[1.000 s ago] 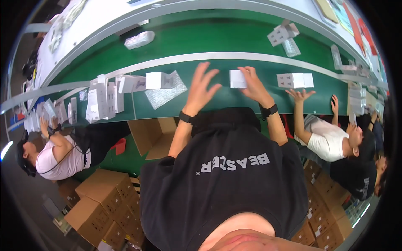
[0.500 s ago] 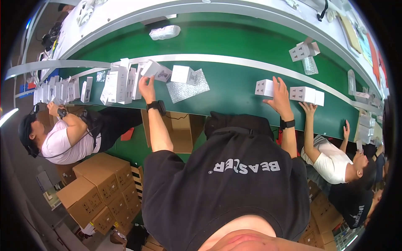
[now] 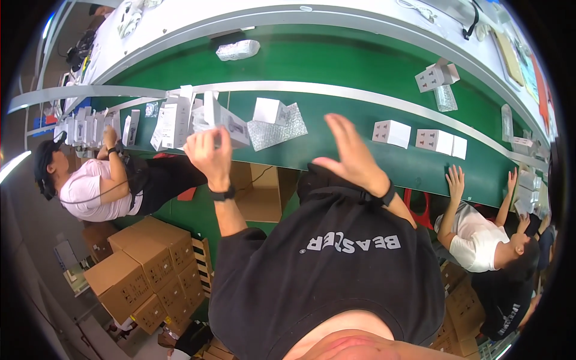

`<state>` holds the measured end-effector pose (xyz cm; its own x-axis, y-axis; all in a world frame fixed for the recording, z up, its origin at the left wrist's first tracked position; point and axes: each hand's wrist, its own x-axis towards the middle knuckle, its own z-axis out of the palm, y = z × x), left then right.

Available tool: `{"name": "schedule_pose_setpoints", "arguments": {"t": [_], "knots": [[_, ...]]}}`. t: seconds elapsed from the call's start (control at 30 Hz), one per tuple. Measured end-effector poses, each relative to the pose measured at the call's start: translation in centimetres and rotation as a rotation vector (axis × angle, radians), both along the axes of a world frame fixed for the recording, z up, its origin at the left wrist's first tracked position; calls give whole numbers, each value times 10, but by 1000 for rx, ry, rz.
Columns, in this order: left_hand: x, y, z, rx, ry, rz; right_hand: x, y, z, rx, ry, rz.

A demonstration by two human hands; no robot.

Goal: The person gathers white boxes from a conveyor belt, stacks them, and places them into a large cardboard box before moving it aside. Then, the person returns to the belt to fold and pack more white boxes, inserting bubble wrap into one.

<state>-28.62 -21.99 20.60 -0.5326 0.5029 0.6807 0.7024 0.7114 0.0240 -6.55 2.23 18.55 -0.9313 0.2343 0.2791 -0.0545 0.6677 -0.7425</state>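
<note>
My left hand (image 3: pixel 210 156) is closed at the near edge of the green bench, its fingertips pinching the near end of a white box (image 3: pixel 236 129) with a dark picture on its side. That box is tilted, and a white flap stands up from it. My right hand (image 3: pixel 351 153) hovers over the bench edge, fingers stretched and thumb apart, holding nothing. Between my hands another white box (image 3: pixel 268 110) rests on a sheet of bubble wrap (image 3: pixel 282 133). Right of my right hand stands a white box with dark marks (image 3: pixel 392 133).
More white boxes (image 3: pixel 175 120) stand in a row at left, where a co-worker (image 3: pixel 90 180) handles some. A second co-worker (image 3: pixel 480 240) is at right, near two boxes (image 3: pixel 435 140). A white rail (image 3: pixel 306 87) divides the bench. Cardboard cartons (image 3: pixel 150 264) are stacked behind me at left.
My right hand has left the box at right and swung left toward my body. My left hand has drawn nearer me, and its box has turned. The right co-worker's hand has left the boxes.
</note>
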Motion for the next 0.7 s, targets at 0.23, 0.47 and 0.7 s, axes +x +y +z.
{"name": "schedule_pose_setpoints", "arguments": {"t": [0.23, 0.47, 0.7], "knots": [[109, 82, 61, 223, -204, -275, -40, -52, 1, -114, 296, -7], [145, 122, 69, 325, -264, -620, 9, -5, -21, -231, 356, -148], [124, 140, 27, 617, -1188, -851, 55, 5, 17, -927, 445, -188]]}}
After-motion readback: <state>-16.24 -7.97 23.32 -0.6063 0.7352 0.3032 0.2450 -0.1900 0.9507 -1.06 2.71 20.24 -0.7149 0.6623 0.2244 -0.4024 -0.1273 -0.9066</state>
